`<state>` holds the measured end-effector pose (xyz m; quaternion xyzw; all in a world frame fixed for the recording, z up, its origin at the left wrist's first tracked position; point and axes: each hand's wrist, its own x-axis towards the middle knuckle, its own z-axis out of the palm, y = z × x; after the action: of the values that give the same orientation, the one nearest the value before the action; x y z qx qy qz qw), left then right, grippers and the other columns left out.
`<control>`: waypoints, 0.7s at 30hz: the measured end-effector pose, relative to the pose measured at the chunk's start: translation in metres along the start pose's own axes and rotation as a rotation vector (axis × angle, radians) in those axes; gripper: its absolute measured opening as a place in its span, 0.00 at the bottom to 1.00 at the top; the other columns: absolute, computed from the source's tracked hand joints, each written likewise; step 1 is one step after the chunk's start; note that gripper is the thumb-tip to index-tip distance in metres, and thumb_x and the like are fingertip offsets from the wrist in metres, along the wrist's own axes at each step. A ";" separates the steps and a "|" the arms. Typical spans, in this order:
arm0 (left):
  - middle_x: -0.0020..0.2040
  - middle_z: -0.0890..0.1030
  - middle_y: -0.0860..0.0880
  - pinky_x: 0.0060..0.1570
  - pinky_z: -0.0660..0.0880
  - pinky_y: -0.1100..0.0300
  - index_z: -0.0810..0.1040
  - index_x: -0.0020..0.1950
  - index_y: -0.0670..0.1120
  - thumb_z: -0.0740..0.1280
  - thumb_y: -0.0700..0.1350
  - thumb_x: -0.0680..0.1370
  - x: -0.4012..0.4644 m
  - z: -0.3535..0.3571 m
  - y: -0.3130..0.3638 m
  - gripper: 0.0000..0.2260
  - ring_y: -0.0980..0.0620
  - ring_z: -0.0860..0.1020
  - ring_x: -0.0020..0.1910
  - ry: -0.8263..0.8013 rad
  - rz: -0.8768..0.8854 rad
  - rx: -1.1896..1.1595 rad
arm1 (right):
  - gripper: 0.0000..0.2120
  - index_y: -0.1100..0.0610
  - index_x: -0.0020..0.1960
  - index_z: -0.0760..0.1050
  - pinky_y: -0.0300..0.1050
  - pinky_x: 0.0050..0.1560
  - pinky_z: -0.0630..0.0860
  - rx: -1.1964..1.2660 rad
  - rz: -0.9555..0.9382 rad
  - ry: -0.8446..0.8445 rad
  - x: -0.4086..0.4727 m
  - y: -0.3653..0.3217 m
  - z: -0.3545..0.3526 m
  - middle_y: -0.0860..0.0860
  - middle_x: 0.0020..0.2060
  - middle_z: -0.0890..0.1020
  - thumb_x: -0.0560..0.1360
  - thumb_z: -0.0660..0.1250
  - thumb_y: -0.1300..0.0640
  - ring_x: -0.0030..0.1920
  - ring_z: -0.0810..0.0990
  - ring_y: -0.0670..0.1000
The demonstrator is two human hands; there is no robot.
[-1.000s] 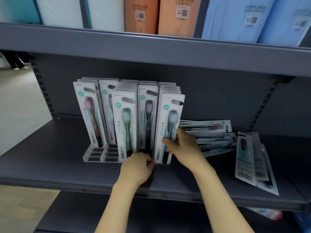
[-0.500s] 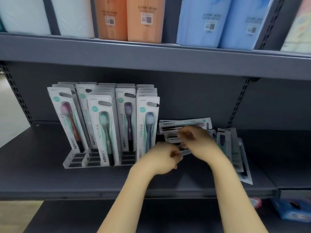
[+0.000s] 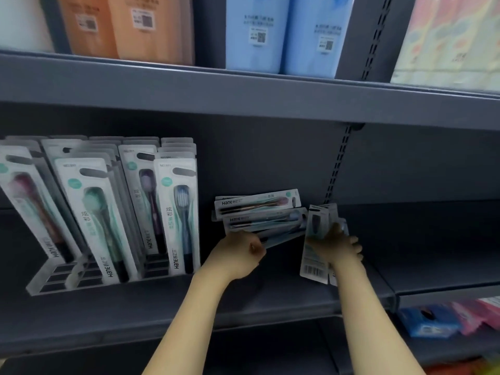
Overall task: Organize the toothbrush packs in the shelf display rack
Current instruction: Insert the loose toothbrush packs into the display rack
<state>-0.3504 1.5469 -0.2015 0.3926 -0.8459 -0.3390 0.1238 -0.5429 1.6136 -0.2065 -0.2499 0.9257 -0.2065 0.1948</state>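
A clear display rack (image 3: 51, 277) on the grey shelf (image 3: 243, 307) holds rows of upright white toothbrush packs (image 3: 177, 217). To its right lies a loose pile of flat packs (image 3: 257, 205). My left hand (image 3: 239, 253) is curled at the pile's lower left corner and seems to pinch the lowest pack's edge. Further right, my right hand (image 3: 339, 246) grips a few packs (image 3: 313, 255) that stand face-away, barcode showing.
An upper shelf (image 3: 243, 90) overhangs, loaded with orange and blue packages (image 3: 257, 31). A slotted upright (image 3: 336, 163) runs down the back wall. Blue and pink boxes (image 3: 446, 318) sit on a lower shelf at the right.
The view has swung right. My right hand left the rack's front pack, crossed the flat pile and now holds the standing packs at the right. My left hand moved from the rack to the pile.
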 end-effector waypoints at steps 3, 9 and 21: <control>0.44 0.83 0.48 0.51 0.77 0.54 0.78 0.44 0.47 0.62 0.48 0.79 0.004 0.003 -0.001 0.08 0.50 0.81 0.46 0.001 -0.001 -0.026 | 0.44 0.50 0.76 0.41 0.64 0.72 0.51 -0.025 0.038 -0.033 0.005 0.003 0.013 0.65 0.74 0.51 0.72 0.63 0.37 0.73 0.51 0.67; 0.43 0.83 0.50 0.49 0.77 0.56 0.79 0.45 0.48 0.63 0.47 0.79 0.016 0.011 0.011 0.07 0.51 0.81 0.45 0.023 0.042 -0.071 | 0.43 0.49 0.75 0.45 0.65 0.67 0.60 -0.032 -0.031 -0.003 0.008 0.003 0.020 0.59 0.71 0.61 0.71 0.69 0.45 0.70 0.61 0.64; 0.45 0.83 0.49 0.53 0.78 0.54 0.80 0.47 0.46 0.65 0.50 0.78 0.022 0.021 0.014 0.08 0.51 0.81 0.46 0.013 0.027 -0.063 | 0.53 0.54 0.70 0.46 0.54 0.63 0.70 -0.037 0.041 -0.113 0.029 0.001 0.001 0.62 0.66 0.59 0.60 0.80 0.48 0.67 0.60 0.62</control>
<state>-0.3830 1.5469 -0.2087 0.3794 -0.8391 -0.3612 0.1464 -0.5659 1.5985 -0.2148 -0.2455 0.9218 -0.1711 0.2464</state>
